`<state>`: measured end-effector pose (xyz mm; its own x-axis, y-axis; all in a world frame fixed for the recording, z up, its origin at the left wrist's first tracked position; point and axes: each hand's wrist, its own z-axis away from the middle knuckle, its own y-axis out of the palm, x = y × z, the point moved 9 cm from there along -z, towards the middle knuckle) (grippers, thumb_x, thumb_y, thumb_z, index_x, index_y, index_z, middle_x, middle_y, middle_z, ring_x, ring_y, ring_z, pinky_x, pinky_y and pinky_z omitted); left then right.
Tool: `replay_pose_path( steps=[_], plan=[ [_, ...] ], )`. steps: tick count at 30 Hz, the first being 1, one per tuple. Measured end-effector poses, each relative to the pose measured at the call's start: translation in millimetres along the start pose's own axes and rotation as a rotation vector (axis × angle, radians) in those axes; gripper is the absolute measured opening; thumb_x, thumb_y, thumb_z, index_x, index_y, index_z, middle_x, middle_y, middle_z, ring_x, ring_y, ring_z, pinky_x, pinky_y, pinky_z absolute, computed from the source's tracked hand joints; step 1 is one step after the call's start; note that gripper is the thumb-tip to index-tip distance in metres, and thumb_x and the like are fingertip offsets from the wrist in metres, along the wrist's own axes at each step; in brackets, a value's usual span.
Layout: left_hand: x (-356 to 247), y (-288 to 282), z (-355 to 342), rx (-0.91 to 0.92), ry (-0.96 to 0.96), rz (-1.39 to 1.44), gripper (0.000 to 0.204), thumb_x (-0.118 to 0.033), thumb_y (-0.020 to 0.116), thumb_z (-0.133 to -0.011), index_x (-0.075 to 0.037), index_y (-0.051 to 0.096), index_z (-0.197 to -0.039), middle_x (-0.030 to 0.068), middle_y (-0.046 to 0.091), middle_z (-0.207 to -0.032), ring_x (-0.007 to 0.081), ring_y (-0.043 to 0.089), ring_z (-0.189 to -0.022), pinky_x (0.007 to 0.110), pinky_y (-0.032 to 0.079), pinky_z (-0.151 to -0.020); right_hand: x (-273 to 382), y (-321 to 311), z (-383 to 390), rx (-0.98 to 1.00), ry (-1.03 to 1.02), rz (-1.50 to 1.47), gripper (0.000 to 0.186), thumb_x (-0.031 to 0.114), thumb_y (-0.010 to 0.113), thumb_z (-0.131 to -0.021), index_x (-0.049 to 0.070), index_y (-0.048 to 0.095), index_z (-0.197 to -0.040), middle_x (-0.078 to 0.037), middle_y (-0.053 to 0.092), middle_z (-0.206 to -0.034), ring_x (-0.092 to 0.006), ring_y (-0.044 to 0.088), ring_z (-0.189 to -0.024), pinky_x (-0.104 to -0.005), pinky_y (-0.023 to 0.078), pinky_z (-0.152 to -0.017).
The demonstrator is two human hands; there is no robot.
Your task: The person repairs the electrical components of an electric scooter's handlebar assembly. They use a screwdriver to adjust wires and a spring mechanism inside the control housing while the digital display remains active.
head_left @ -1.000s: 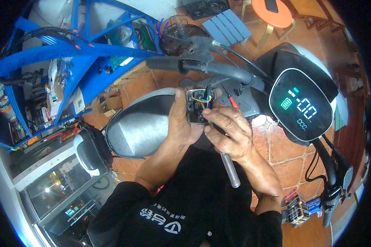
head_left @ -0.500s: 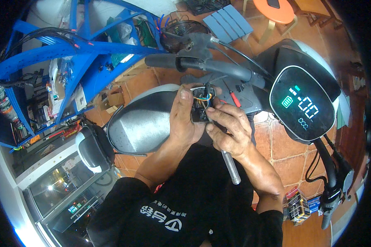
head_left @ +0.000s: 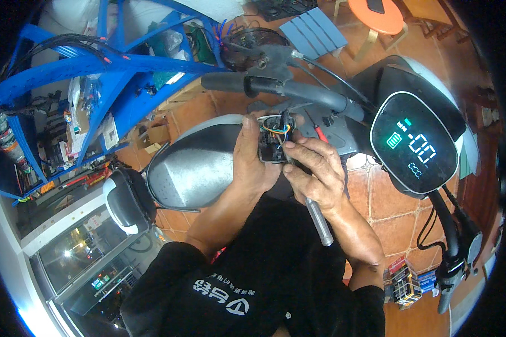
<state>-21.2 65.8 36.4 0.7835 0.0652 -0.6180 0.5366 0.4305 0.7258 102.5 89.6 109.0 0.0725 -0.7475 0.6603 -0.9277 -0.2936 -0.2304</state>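
In my left hand (head_left: 249,154) is a small black switch housing (head_left: 271,150), its open side toward me. Thin coloured wires (head_left: 276,128), orange, green and white among them, run across its inside. My right hand (head_left: 316,171) is closed around a screwdriver with a clear handle (head_left: 319,224). That handle sticks out below the palm, while the shaft's tip is hidden by the fingers at the housing's right side. Just beyond my right fingers a red-handled screwdriver (head_left: 320,132) lies on the scooter's dark footboard.
The scooter's handlebar (head_left: 298,90) crosses beyond my hands, with a lit display (head_left: 415,143) to the right. Its grey-black seat (head_left: 194,163) is at the left. Blue shelving (head_left: 123,67) stands far left. An orange stool (head_left: 376,17) and small boxes (head_left: 406,285) are on the tiled floor.
The housing has tilted slightly, showing more of its inside. The clear screwdriver handle has shifted a little up and right with my right hand. My left hand keeps its hold.
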Motion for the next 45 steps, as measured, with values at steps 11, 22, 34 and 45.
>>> replay_pose_path(
  steps=[11, 22, 34, 45],
  plan=[
    [1, 19, 5, -0.084, -0.142, 0.089, 0.048, -0.035, 0.028, -0.103, 0.0, 0.058, -0.112, 0.0141, 0.067, -0.103, 0.0239, 0.066, -0.095, 0.039, 0.054, -0.086, -27, -19, -9, -0.076, 0.364, -0.273, 0.017, -0.002, 0.072, -0.075, 0.004, 0.063, -0.088, -0.015, 0.071, -0.096, -0.0296, 0.069, -0.085, -0.0371, 0.054, -0.073],
    [3, 13, 8, -0.074, -0.08, 0.086, 0.046, -0.038, 0.03, -0.104, -0.001, 0.057, -0.111, 0.0145, 0.066, -0.102, 0.0255, 0.065, -0.096, 0.041, 0.053, -0.086, -20, -28, -15, 0.002, 0.387, -0.317, 0.014, 0.0, 0.07, -0.077, 0.003, 0.062, -0.088, -0.017, 0.071, -0.096, -0.0288, 0.07, -0.083, -0.0362, 0.056, -0.073],
    [7, 16, 8, -0.013, -0.124, 0.164, 0.048, -0.042, 0.031, -0.104, -0.002, 0.056, -0.114, 0.0139, 0.066, -0.105, 0.0243, 0.065, -0.098, 0.041, 0.052, -0.09, -16, -29, -23, 0.034, 0.309, -0.278, 0.018, -0.002, 0.069, -0.081, 0.004, 0.057, -0.091, -0.021, 0.07, -0.097, -0.0289, 0.071, -0.087, -0.0376, 0.057, -0.077],
    [4, 10, 12, -0.089, -0.046, 0.042, 0.036, -0.037, 0.038, -0.104, -0.005, 0.051, -0.113, 0.0151, 0.064, -0.108, 0.024, 0.065, -0.097, 0.04, 0.052, -0.089, -15, -30, -23, -0.003, 0.314, -0.244, 0.018, -0.002, 0.071, -0.075, 0.003, 0.06, -0.088, -0.016, 0.071, -0.095, -0.0285, 0.071, -0.083, -0.035, 0.056, -0.07]
  ],
)
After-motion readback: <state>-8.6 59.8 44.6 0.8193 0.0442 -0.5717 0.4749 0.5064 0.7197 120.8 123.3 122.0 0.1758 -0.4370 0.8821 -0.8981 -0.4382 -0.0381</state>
